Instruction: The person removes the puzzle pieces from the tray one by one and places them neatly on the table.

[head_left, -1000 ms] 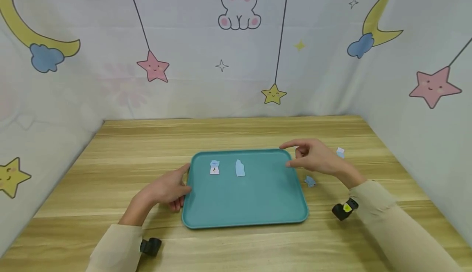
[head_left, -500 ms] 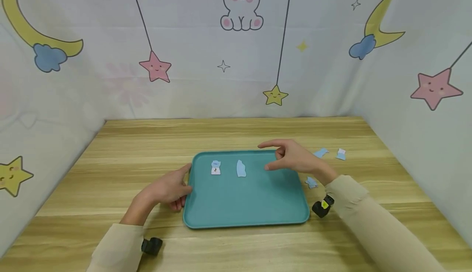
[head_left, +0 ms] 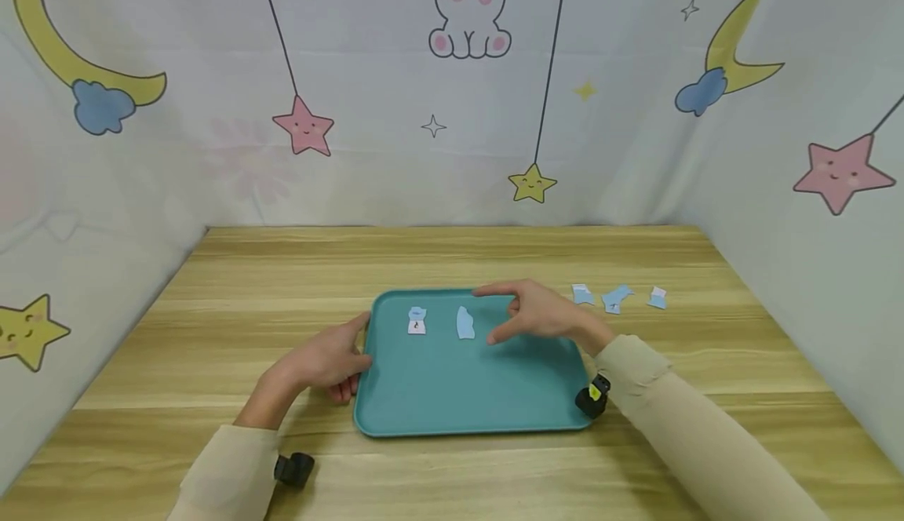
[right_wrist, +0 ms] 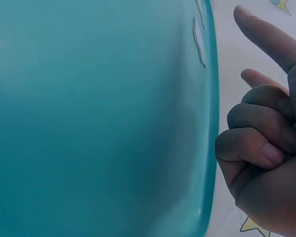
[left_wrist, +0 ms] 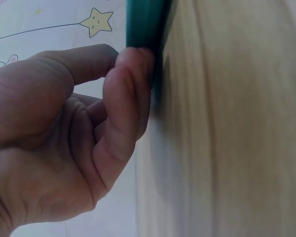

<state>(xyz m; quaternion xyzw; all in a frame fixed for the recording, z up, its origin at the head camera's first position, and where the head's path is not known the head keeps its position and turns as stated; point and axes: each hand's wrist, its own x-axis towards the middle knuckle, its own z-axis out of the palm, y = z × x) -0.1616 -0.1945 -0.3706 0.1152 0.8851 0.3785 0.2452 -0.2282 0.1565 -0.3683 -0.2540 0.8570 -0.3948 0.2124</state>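
Note:
At the left side of a teal tray (head_left: 452, 395), my left hand (head_left: 321, 360) grips the rim with thumb and forefinger on the edge. In the left wrist view the curled fingers (left_wrist: 119, 111) meet the tray's side. Over the tray's right half hovers my right hand (head_left: 540, 313), forefinger and thumb spread apart and nothing between them. Its other fingers (right_wrist: 256, 121) are folded into the palm. Left of that hand lies a pale blue paper scrap (head_left: 464, 323). Farther left on the tray is a blue and white torn paper piece (head_left: 417, 321) with a small dark mark.
On the wooden table (head_left: 494, 478), right of the tray, are several more blue and white paper pieces, among them one scrap (head_left: 617, 299) and another piece (head_left: 657, 297). A white cloth with cartoon prints (head_left: 381, 74) hangs round the table's back and sides.
My right hand has moved left from the tray's right edge to above its inside, uncovering paper pieces on the table. The left hand stays at the rim.

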